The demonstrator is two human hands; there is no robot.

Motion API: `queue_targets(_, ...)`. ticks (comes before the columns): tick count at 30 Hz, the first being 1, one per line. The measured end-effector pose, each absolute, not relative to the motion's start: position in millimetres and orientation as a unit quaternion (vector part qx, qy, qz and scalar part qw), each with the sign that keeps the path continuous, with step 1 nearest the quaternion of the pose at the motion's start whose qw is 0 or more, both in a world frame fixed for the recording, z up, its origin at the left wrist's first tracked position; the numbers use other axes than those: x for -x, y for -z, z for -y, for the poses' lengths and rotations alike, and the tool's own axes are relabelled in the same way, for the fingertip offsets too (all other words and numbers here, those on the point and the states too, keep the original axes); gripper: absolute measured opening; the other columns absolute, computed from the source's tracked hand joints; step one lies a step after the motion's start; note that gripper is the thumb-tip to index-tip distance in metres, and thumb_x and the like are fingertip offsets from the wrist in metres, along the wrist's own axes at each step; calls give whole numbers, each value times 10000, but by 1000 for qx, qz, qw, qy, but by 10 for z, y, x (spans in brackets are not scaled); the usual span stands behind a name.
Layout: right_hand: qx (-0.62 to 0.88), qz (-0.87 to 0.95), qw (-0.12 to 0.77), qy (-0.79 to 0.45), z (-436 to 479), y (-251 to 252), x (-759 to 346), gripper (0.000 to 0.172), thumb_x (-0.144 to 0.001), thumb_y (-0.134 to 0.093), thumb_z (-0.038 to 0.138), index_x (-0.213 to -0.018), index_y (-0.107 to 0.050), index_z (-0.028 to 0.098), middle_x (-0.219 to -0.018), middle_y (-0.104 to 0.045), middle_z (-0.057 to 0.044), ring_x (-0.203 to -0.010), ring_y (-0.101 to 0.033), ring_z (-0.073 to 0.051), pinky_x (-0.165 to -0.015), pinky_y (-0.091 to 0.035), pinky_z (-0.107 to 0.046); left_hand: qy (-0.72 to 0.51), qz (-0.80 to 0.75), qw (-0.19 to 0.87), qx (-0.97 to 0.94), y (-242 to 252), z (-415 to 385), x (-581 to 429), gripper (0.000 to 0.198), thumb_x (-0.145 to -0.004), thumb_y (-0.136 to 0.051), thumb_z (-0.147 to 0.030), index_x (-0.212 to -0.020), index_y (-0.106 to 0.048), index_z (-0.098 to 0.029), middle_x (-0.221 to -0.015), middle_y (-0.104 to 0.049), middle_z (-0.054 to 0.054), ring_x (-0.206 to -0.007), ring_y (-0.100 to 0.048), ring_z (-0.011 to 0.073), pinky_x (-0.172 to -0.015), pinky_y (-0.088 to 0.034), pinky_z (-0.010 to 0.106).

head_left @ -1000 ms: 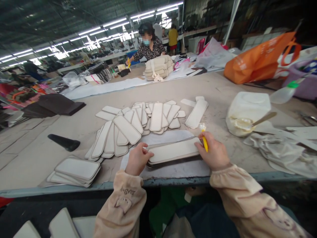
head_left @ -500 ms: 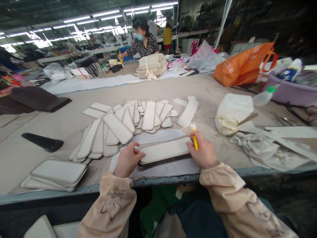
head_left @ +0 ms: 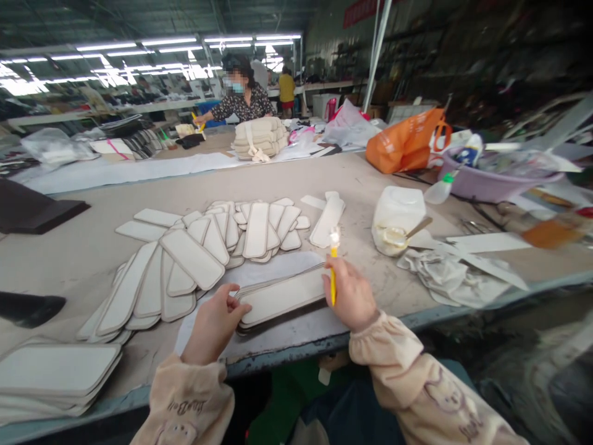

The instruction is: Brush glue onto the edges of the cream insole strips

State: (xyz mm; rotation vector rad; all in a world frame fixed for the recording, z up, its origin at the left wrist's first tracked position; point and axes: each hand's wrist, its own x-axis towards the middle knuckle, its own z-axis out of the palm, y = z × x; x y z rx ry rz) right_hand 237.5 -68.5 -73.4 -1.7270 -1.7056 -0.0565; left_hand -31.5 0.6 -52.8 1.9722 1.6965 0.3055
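A stack of long, pale panels with rounded corners (head_left: 285,298) lies on a white sheet (head_left: 296,337) at the table's front edge. My left hand (head_left: 217,320) pinches the stack's left end, thumb on the top panel and fingers at its edge. Closed around a small yellow-handled brush (head_left: 333,278), my right hand (head_left: 353,295) is at the stack's right end; the brush's whitish tip points up and away. Many similar loose panels (head_left: 192,256) lie fanned out beyond and left of the stack.
More panels (head_left: 60,371) are piled at front left, near a dark object (head_left: 30,309). On the right are a cut-open white jug (head_left: 399,213) with a flat stick, crumpled cloth (head_left: 440,275), an orange bag (head_left: 403,139) and a purple basin (head_left: 500,179). A co-worker (head_left: 245,99) sits across the table.
My view has swung to the right, so the table things appear further left. The brush now stands more upright in my right hand. Both hands remain at the stack's ends.
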Motion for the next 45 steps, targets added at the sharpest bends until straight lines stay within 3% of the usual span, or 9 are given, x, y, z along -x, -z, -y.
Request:
queue_targets(5,567,739,357,-69,719,799,-1857,81,-905,-524,225,-985,-530,236,-1050,-668,-75,-1135,-582,-219,-1030,-429,-405,-98,-631,250,-727,569,-45,329,444,-747,-565,-440,-1111,-528,-189,-717,-665,-15,-693,-653,204,-665,-428,301)
queue_targets(9,553,760,331,-84,741,908,-1668,178,-860,-625,315,-985,-546,216,-1124,-661,-113,-1213,-547,-243,-1051,-417,-440,-95,-628,248,-731,581,-58,340,442,-750,-555,-445,-1115,-517,-197,-707,-657,-18,-672,-655,206,-652,-432,304)
queue_targets(14,620,712,328,-33,790,944,-2032,178,-882,-588,341,-996,-526,220,-1030,-689,-112,-1078,-625,-252,-1025,-427,-464,-83,-621,244,-740,554,-41,333,418,-766,-537,-424,-1109,-524,-186,-717,-653,-7,-674,-641,199,-653,-422,294)
queue_targets(22,763,585,277,-11,800,894,-2563,238,-876,-552,347,-1063,-500,209,-786,-677,-48,-723,-671,-243,-633,-494,-331,-51,-609,202,-765,498,-17,298,374,-807,-520,-363,-1106,-574,-144,-790,-633,32,-746,-612,197,-690,-414,291)
queue_targets(32,796,541,266,-49,766,790,-2565,315,-795,-633,416,-1036,-509,254,-881,-686,-36,-756,-670,-260,-634,-463,-338,-117,-622,202,-748,511,31,295,215,-720,-620,-272,-910,-615,-172,-870,-618,47,-764,-574,179,-705,-411,292)
queue_targets(35,781,534,316,-71,751,842,-2598,351,-759,-673,390,-1029,-491,258,-936,-690,-33,-812,-675,-272,-667,-484,-361,-205,-616,288,-704,521,46,299,175,-663,-658,-208,-821,-585,-183,-740,-587,-5,-677,-540,145,-643,-397,265)
queue_targets(39,727,504,450,-124,736,877,-2612,409,-718,-723,381,-1020,-474,261,-935,-669,-23,-776,-661,-233,-691,-510,-368,-405,-526,538,-519,457,30,288,302,-606,-752,-181,-859,-588,-168,-673,-595,-44,-609,-544,96,-569,-406,200)
queue_targets(42,639,451,588,-207,715,845,-2540,484,-667,-781,392,-996,-450,265,-901,-625,-2,-673,-615,-173,-630,-516,-326,-565,-426,619,-340,373,-21,254,319,-591,-791,-142,-859,-619,-152,-728,-652,-28,-659,-609,90,-626,-477,184)
queue_targets(45,548,406,675,-281,701,769,-2378,506,-641,-817,341,-952,-424,269,-836,-584,24,-677,-597,-146,-603,-506,-277,-651,-360,643,-183,319,-66,181,146,-706,-717,-110,-825,-639,-143,-785,-702,10,-749,-669,119,-743,-539,224)
